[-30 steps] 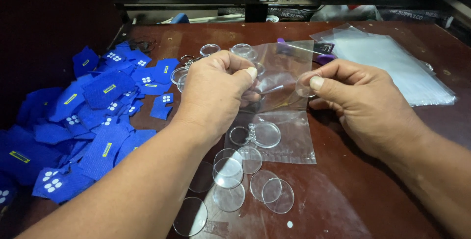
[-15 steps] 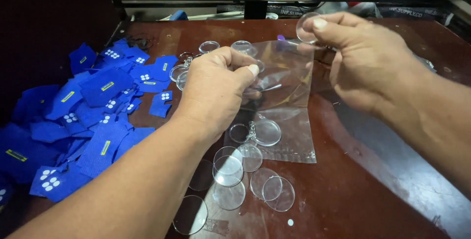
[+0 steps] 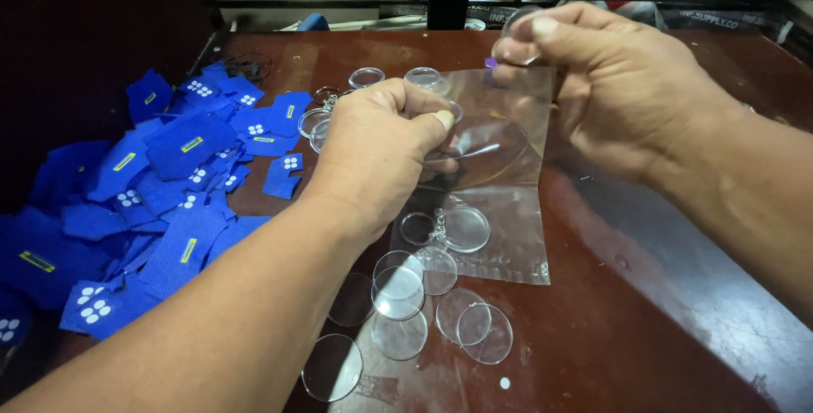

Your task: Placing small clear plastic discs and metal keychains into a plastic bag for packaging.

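**Bag held open between both hands**

The bag (image 3: 500, 184), clear plastic, hangs between the two hands above the counter (image 3: 644, 311). Its lower edge rests on the counter, below and slightly right of the left hand.

Left hand (image 3: 381, 155): closed, thumb and fingers pinching the bag's near top edge. A small clear disc appears to sit at its fingertips; exact contact cannot be told.

Right hand (image 3: 610, 91): closed, raised above and right of the left hand. Thumb and forefinger pinch the bag's far top corner together with a clear disc (image 3: 518, 23).

Inside the bag, below the left hand, lie clear discs on a ring (image 3: 449, 228).

Loose discs (image 3: 406, 294) lie on the counter below the left wrist, several overlapping, just beside the bag's lower edge. More clear round pieces (image 3: 366, 77) lie beyond the left hand.

Blue patches (image 3: 169, 193) form a heap left of the left forearm, well apart from the bag.
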